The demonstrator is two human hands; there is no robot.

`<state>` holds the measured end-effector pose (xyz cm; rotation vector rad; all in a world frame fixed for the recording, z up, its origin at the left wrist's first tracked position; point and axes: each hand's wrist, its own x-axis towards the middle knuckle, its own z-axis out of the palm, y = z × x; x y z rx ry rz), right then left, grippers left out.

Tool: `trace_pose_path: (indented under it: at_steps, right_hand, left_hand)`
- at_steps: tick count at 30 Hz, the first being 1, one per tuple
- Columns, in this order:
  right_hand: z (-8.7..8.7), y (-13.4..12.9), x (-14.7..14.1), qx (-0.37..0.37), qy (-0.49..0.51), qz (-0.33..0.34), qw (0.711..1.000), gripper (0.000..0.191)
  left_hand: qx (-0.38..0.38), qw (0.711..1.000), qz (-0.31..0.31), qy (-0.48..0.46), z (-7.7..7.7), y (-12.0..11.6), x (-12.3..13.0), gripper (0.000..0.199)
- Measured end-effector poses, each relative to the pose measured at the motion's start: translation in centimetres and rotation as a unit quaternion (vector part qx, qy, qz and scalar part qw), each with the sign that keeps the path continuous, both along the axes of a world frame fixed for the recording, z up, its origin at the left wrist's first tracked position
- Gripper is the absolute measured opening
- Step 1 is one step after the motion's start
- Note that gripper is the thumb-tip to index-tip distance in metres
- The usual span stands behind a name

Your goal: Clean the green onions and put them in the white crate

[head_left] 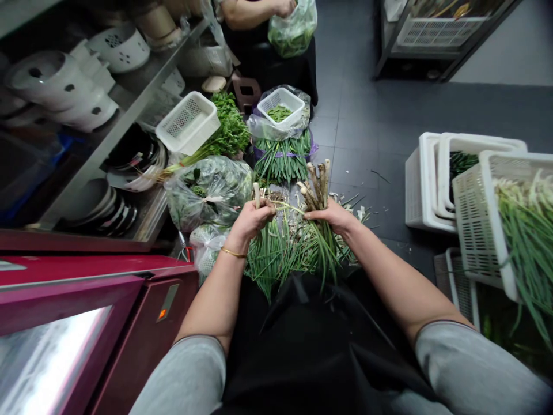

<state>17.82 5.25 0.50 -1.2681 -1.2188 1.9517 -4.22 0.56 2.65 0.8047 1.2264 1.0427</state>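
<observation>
My right hand (332, 216) is wrapped round a bunch of scallions (318, 187), their brown, unpeeled white ends pointing up and the green leaves hanging below. In my left hand (254, 218) a single scallion (257, 195) stands with its pale, clean end up. A thin yellowish strand (288, 206) stretches between the fingers of both hands. Beneath them lies a heap of loose scallions (270, 259), mixed with peeled skins and scraps on the floor.
Ahead are a purple-rimmed tub of green leaves (283, 158), a white basket (189, 124) and a bagged vegetable (211, 190). A co-worker's hand (285, 7) holds a plastic bag (294, 29). White crates (479, 219) stand right; a shelf with bowls (121, 155) and a red cabinet (142, 334) are left.
</observation>
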Motion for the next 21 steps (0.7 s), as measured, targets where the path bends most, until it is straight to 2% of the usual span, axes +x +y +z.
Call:
trace_pose_path:
  at_steps: [2,5,8,11,14,16,19,21]
  right_hand:
    - [0.1,0.2,1.1,0.009,-0.007,-0.001,1.0,0.039]
    - [0.7,0.6,3.3,0.035,-0.019,0.021,0.999,0.039]
    - [1.4,1.1,6.3,0.065,-0.03,0.046,0.996,0.039]
    - [1.8,1.5,9.1,0.084,-0.05,0.047,0.994,0.036]
    - [1.7,1.5,10.5,0.091,-0.05,0.031,0.994,0.036]
    - [1.5,1.4,10.2,0.104,-0.047,0.047,0.992,0.036]
    - [1.1,1.2,8.8,0.132,-0.055,0.11,0.983,0.033]
    - [0.8,1.1,8.2,0.147,-0.066,0.152,0.975,0.03]
  left_hand:
    - [-0.009,1.0,0.001,-0.026,0.2,0.1,-1.5,0.017]
    - [-0.01,0.998,0.04,-0.039,0.4,0.2,-4.3,0.015]
    - [0.017,0.996,0.066,-0.054,0.7,0.4,-7.3,0.014]
    - [0.033,0.995,0.082,-0.049,0.5,0.5,-8.7,0.013]
    - [0.001,0.998,0.05,0.024,-0.1,0.8,-6.4,0.014]
    - [-0.019,0.998,0.013,0.051,-0.8,1.1,-3.2,0.031]
    - [-0.053,0.998,0.014,0.005,-1.6,1.7,1.6,0.053]
    - [-0.078,0.995,-0.02,-0.056,-2.0,2.2,3.4,0.059]
